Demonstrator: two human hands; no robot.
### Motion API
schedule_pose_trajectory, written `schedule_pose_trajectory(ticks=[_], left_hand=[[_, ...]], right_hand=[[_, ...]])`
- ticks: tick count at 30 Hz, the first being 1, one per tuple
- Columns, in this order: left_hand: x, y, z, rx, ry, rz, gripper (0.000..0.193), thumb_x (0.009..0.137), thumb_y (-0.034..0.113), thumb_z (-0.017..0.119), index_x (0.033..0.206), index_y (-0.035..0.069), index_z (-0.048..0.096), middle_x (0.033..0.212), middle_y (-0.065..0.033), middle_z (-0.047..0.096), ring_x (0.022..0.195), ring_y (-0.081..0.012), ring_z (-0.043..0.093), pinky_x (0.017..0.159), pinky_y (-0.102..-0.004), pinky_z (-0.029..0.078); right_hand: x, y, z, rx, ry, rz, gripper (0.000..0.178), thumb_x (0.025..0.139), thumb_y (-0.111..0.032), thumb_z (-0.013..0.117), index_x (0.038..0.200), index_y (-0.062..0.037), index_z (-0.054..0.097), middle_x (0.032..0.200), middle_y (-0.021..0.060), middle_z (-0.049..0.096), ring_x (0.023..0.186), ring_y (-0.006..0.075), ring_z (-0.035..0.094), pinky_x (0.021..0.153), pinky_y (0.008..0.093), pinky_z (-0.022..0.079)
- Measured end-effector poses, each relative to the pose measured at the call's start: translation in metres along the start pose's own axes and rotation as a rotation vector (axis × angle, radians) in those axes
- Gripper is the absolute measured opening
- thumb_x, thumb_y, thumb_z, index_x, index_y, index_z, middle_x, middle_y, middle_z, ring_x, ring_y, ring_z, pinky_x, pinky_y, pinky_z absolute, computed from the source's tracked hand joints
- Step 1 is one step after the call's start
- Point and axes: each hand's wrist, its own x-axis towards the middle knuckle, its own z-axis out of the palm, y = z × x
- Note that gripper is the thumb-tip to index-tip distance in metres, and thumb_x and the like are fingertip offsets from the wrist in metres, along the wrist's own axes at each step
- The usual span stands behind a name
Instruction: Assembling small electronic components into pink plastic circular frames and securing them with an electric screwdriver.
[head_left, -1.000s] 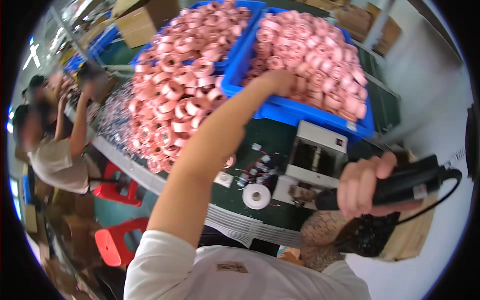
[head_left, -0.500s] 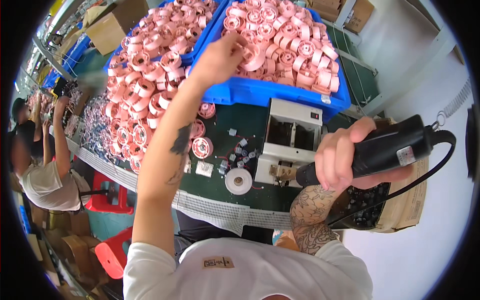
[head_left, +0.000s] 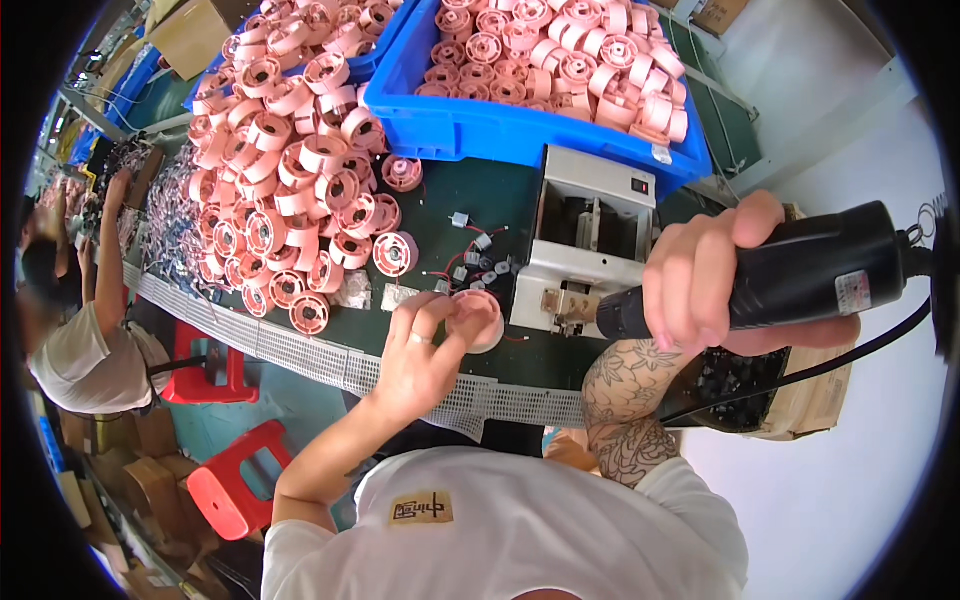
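My left hand has its fingers closed on a pink round plastic housing, low over the table near its front edge. The housing covers the spot where a white round disc stood, so whether it rests on that disc is hidden. In my right hand is a black electric screwdriver, its cable trailing down on the right. The screwdriver's nose points left, at the metal outlet of a white box-shaped machine. Several small motors with red wires lie between the housing and the machine.
A blue crate full of pink housings stands behind. A large heap of pink housings spreads to the left, beside small silvery packets. A cardboard box is at right. Another person sits far left near red stools.
My left hand has come back from the blue crate toward the table's front edge, bringing a pink housing. The right hand still grips the screwdriver at nearly the same place.
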Motion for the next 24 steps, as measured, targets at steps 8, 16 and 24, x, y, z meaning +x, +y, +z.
schedule_pose_trajectory(ticks=[8, 16, 24], left_hand=[[-0.005, 0.019, -0.01, -0.02, -0.108, -0.098, 0.047, 0.07, 0.006, 0.068, 0.116, 0.01, 0.06, 0.129, -0.0183, 0.046, 0.113, -0.0395, 0.046, 0.09, -0.0466, 0.042], [-0.003, 0.019, 0.008, -0.146, 0.025, -0.214, 0.064, 0.066, 0.013, 0.076, 0.123, 0.001, 0.05, 0.116, -0.0158, 0.051, 0.103, -0.0327, 0.049, 0.081, -0.0422, 0.042], [0.021, 0.001, -0.022, -0.307, -0.268, -0.17, 0.063, 0.069, 0.008, 0.069, 0.127, 0.001, 0.049, 0.118, -0.0176, 0.049, 0.105, -0.0349, 0.046, 0.09, -0.0415, 0.041]], right_hand=[[0.0, -0.001, 0.007, -0.177, 0.063, -0.054, 0.088, 0.078, -0.061, 0.062, 0.132, 0.0027, 0.034, 0.066, 0.0064, 0.057, 0.048, 0.0161, 0.054, 0.045, 0.0275, 0.049], [-0.002, -0.002, 0.01, -0.192, 0.088, -0.047, 0.09, 0.077, -0.061, 0.062, 0.134, 0.0013, 0.033, 0.066, 0.0061, 0.057, 0.049, 0.0163, 0.055, 0.045, 0.0278, 0.049], [-0.004, -0.005, 0.008, -0.205, 0.062, -0.019, 0.089, 0.077, -0.06, 0.064, 0.134, 0.001, 0.033, 0.067, 0.0063, 0.057, 0.05, 0.0169, 0.055, 0.046, 0.0284, 0.048]])
